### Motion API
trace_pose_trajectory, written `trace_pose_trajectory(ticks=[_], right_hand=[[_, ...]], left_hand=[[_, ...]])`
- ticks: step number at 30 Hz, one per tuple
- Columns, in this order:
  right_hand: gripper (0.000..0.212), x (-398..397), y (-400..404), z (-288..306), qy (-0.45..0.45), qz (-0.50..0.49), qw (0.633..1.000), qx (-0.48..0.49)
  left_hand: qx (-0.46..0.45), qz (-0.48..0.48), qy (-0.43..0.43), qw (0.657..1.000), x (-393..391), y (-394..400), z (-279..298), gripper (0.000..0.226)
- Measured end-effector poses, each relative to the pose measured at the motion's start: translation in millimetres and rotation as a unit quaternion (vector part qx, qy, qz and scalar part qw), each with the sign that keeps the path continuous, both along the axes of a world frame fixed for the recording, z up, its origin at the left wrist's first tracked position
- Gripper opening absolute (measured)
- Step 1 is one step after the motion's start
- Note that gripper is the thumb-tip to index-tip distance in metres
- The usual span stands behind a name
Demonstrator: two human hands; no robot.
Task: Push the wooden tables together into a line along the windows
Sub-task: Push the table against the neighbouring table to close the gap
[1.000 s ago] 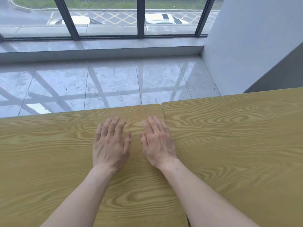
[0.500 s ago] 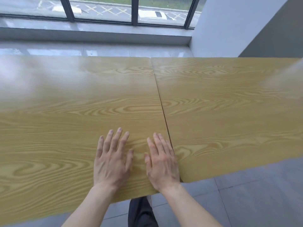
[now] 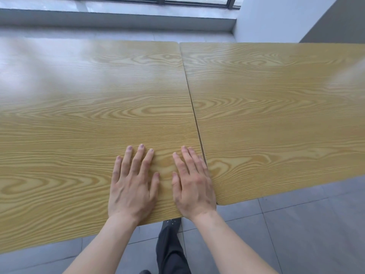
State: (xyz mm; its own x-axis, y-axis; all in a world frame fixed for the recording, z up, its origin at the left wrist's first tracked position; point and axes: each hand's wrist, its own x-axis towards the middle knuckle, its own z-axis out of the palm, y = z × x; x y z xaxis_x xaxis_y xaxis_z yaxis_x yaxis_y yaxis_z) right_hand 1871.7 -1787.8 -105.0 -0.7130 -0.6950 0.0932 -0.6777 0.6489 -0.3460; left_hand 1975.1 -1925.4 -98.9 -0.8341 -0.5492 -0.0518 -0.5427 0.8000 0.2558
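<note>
Two wooden tables with yellow grain tops stand side by side, their edges meeting along a thin seam. The left table fills the left and middle of the view; the right table runs off the right edge. My left hand lies flat on the left table near its front edge, fingers spread, holding nothing. Just to the right of it, my right hand also rests flat on the left table, its outer edge along the seam. The tables' far edges lie close to the window sill.
A white wall and a grey wall panel rise at the back right. Grey floor tiles lie in front of the tables. My dark trouser leg shows below the left table's front edge.
My hands were near the tables' far edge a second ago; now they lie at the near edge. The tabletops sit much closer to the window sill than before.
</note>
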Motion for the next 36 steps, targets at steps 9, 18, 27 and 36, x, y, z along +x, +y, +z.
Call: trace_pose_trajectory(ticks=[9,18,27,36], right_hand=[[0.052,-4.5,2.6,-0.6,0.009,0.007,1.000,-0.004],[0.053,-7.8,5.5,1.3,0.004,0.008,1.000,0.018],[0.054,-13.5,6.9,1.8,0.001,0.013,1.000,0.023],[0.054,-11.7,5.3,1.4,-0.002,0.008,1.000,0.021]], left_hand=[[-0.008,0.001,-0.004,1.000,-3.4,0.0,1.1,0.064],[-0.011,0.001,-0.011,1.000,-7.1,4.8,-0.6,0.064],[-0.010,0.007,-0.011,1.000,-11.4,6.6,-0.7,0.064],[-0.002,0.007,-0.013,1.000,-10.4,6.3,-2.0,0.064]])
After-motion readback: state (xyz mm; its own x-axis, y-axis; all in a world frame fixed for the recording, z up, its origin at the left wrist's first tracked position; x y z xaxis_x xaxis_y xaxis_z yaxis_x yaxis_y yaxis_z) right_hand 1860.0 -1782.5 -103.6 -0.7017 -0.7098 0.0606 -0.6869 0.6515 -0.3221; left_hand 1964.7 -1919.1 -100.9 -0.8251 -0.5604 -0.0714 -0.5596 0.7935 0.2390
